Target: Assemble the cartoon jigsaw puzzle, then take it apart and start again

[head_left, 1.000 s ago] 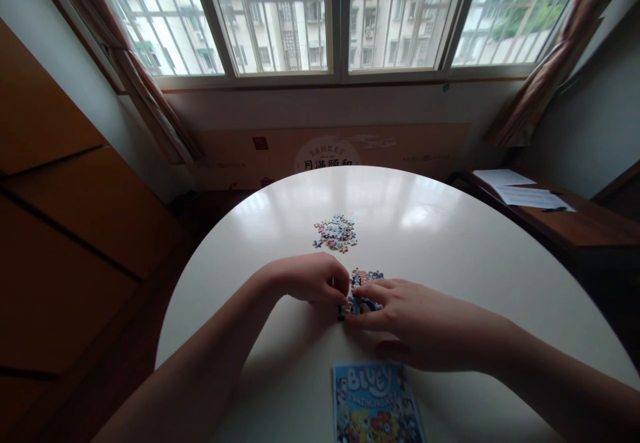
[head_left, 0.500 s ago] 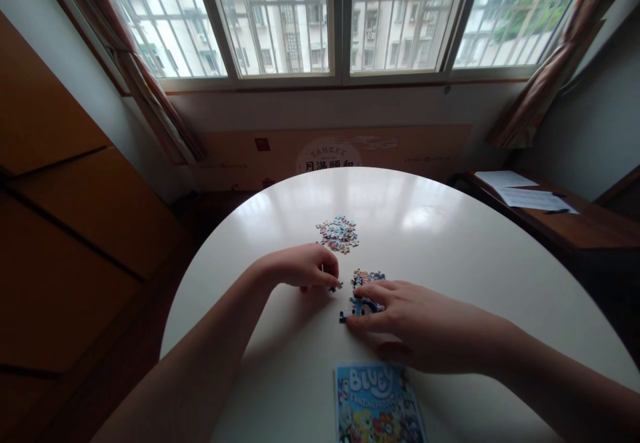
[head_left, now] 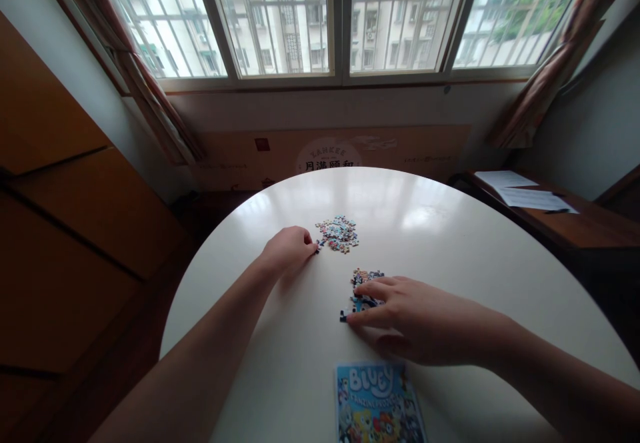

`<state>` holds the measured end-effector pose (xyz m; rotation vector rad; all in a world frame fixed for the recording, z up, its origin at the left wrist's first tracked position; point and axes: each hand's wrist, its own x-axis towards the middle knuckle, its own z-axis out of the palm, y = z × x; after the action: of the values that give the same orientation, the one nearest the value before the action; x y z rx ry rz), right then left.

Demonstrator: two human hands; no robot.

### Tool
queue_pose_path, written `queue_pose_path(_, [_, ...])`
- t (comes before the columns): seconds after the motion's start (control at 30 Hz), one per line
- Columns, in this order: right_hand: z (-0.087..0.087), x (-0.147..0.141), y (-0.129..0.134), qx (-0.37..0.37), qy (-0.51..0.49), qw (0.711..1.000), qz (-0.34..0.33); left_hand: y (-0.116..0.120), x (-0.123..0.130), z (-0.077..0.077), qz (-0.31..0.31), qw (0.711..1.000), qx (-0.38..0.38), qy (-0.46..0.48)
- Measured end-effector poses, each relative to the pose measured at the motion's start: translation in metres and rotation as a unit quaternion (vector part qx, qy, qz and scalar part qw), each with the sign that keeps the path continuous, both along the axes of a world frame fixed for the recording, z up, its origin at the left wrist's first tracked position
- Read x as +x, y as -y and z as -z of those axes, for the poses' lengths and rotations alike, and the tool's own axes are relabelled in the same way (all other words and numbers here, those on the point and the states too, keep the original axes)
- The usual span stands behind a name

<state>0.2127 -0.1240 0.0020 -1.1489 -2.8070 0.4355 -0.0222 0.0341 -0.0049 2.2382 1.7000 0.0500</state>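
At the left edge of the pile of loose jigsaw pieces (head_left: 340, 232), my left hand (head_left: 289, 251) is closed in a pinch. A dark puzzle piece (head_left: 318, 247) shows at its fingertips. Nearer to me, my right hand (head_left: 417, 313) lies over a partly joined jigsaw section (head_left: 359, 303), fingers spread and thumb tip touching its lower left part. That section has blue, dark and orange colours, and its right side is hidden under the hand. Below it lies a blue picture sheet (head_left: 377, 403) reading "Bluey", cut off by the bottom of the view.
All of this is on a round white table (head_left: 465, 256). A brown side desk (head_left: 605, 226) with papers (head_left: 535, 198) stands at the right. Orange cabinets (head_left: 60, 249) line the left, and a barred window (head_left: 280, 23) is beyond the table.
My left hand has moved up and away, from beside the joined section to the edge of the loose pile. The right hand stays over the joined section with only a slight shift.
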Motion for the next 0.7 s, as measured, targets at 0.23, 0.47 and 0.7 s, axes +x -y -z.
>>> queue_pose_path(0.23, [0.007,0.004,-0.011,0.034,-0.009,0.999,0.022,0.005,0.008,0.002,-0.002,0.998,0.061,-0.019])
queue_pose_path(0.47, [0.016,0.013,-0.024,0.042,-0.043,0.997,0.058,0.031,0.016,-0.015,0.286,0.956,0.034,0.053])
queue_pose_path(0.7, [0.023,0.015,-0.032,0.041,-0.054,0.984,0.165,0.035,0.025,-0.001,0.352,0.93,0.037,0.093])
